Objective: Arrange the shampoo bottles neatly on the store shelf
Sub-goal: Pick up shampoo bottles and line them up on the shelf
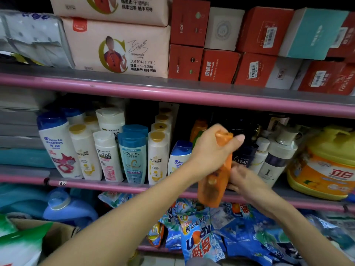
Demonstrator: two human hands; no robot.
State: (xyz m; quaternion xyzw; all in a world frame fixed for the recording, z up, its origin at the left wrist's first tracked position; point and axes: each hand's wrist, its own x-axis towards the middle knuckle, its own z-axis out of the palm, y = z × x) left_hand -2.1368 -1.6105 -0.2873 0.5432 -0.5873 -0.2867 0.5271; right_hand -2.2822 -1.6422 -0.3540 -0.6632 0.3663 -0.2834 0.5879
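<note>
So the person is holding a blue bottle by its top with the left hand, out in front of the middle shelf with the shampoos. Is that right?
Not quite: the bottle is orange, not blue. The head view shows the left hand gripping its top in front of the middle shelf, where the shampoo bottles stand. The right hand is at the bottle's lower part.

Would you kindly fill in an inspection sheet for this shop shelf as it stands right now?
Surface: pink-edged middle shelf, stocked along its front.
Job's things: orange shampoo bottle tilted in front of the shelf, off the board; Head & Shoulders bottle, Pantene, Clear and L'Oreal bottle upright in rows.
Clutter: yellow detergent jug at the right end; detergent powder bags heaped on the shelf below.
Grippers: left hand grips the orange bottle's top; right hand touches its lower side, blurred.
Cables: nothing seen.
Surroundings: cotton tissue packs and red boxes on the shelf above.
</note>
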